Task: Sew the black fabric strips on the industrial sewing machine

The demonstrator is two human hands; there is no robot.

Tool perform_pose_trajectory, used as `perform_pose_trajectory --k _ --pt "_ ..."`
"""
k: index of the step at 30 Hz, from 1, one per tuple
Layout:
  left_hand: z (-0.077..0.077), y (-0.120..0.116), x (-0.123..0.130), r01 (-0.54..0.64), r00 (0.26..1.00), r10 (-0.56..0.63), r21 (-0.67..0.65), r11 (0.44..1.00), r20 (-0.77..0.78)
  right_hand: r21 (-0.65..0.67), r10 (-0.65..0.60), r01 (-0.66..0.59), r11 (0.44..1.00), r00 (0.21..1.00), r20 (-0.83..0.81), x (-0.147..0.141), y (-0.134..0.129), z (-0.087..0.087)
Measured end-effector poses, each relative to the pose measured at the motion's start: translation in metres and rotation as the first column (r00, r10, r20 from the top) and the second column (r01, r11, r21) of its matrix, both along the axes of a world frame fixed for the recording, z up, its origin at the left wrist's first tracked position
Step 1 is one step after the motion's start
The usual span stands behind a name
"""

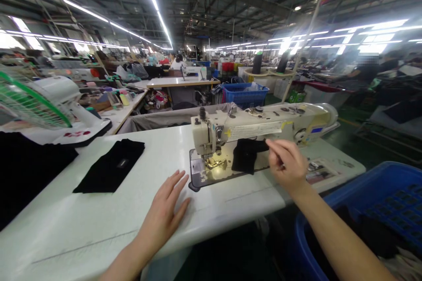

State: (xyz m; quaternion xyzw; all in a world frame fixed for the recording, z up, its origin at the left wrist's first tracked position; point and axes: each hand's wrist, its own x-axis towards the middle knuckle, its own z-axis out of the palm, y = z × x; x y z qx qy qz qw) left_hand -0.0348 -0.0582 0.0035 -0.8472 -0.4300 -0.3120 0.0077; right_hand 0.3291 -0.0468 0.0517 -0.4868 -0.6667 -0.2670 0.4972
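A white sewing machine (pixel 257 125) stands on the pale table (pixel 158 149), its needle area lit over a metal plate. My right hand (pixel 286 162) pinches the right end of a small black cloth piece (pixel 244 158), which lies on the machine bed right of the needle. My left hand (pixel 167 205) is spread over the table just left of the plate, with nothing in it. To its left lies a folded black piece (pixel 112 169) with a small pale label.
Dark fabric (pixel 26 167) covers the table's far left, before a green and white fan (pixel 49 105). A blue basket (pixel 306 237) with cloth stands at the lower right. Another blue crate (pixel 245 95) sits behind the machine. Farther back are workstations and people.
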Motion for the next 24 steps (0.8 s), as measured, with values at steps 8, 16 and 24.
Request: perform_pose_trajectory --k 8,16,24 --pt "0.090 -0.019 0.081 0.285 0.904 -0.100 -0.409 0.867 0.416 -0.444 0.421 -0.610 0.657 0.784 -0.455 -0.086 -0.041 0.028" --pt "0.091 0.023 0.044 0.290 0.690 0.371 -0.707 0.645 0.621 -0.545 0.049 -0.826 0.145 0.556 -0.830 -0.090 -0.048 -0.028" --pt "0.085 0.035 0.019 0.218 0.785 0.367 -0.777 0.591 0.500 -0.562 -0.143 -0.825 0.052 0.551 -0.822 -0.100 -0.062 -0.047"
